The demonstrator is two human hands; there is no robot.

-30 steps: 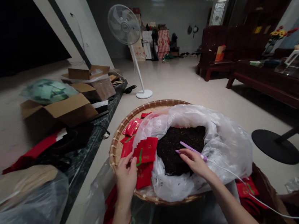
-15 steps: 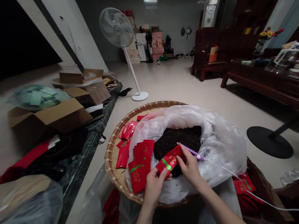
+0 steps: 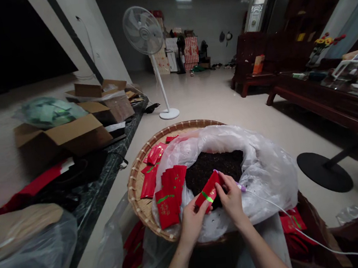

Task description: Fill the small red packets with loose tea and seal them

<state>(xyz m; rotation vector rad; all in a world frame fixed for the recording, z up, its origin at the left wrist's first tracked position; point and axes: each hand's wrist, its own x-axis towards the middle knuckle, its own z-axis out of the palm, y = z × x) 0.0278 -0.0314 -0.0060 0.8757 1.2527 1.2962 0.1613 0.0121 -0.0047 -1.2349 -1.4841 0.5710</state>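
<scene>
Packet (image 3: 209, 193), red and green, sits at the frame's lower centre, pinched by your left hand (image 3: 191, 223) at its lower end and your right hand (image 3: 231, 197) at its upper, a purple tool (image 3: 242, 188) partly hidden behind that hand. Beneath lies dark loose material (image 3: 199, 171) in a white plastic bag (image 3: 263, 158) on a woven tray (image 3: 134, 174), red packets (image 3: 167, 207) fanned left of centre. Beyond, a white fan (image 3: 144, 33) stands at upper centre.

You are in a home, apparently its living room. Indicators around you: dark wooden bench (image 3: 275, 52), long low table (image 3: 318, 98), flowers (image 3: 324, 41), standing fan (image 3: 144, 33).
</scene>
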